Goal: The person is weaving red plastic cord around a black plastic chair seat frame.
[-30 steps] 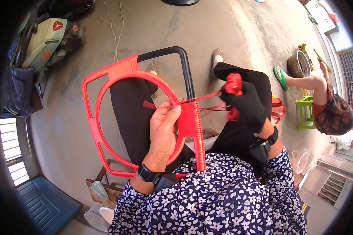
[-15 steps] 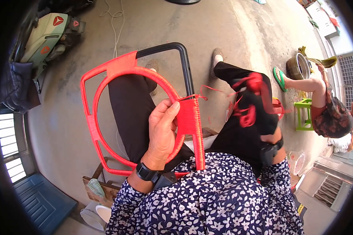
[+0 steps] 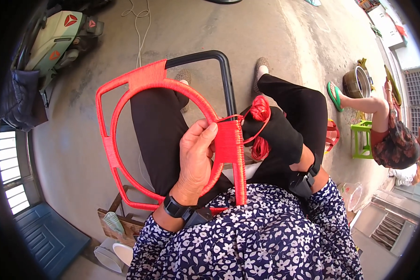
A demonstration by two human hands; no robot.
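Frame [image 3: 227, 142]: mostly wrapped in red; it is located above the person's left leg [image 3: 156, 126], and its near edge is against the shirt [image 3: 247, 233]. Whether it rests on the leg, I cannot tell.
Bare corner: at the far right corner of the frame, a bent tube [image 3: 229, 84] shows its black surface.
Ring [image 3: 118, 116]: also red, inside the frame, joined by wrapped panels to the far, left and right edges.
Left hand [image 3: 195, 158]: bare, pinching the frame, thumb on top, where ring and right panel meet.
Right hand [image 3: 274, 135]: in a black glove, closed on a bundle of red cord [image 3: 260, 108], just beside the frame's right edge.
Cord: it bulges out at far and near sides of the glove; a strand [image 3: 248, 141] curves toward the frame.
Floor [image 3: 200, 37]: a scooter [image 3: 56, 42] stands at its left edge.
Co-worker [image 3: 396, 144]: near the floor's right edge, beside a green stool [image 3: 361, 135]; a metal pot [image 3: 356, 83] is near the slipper [image 3: 334, 96].
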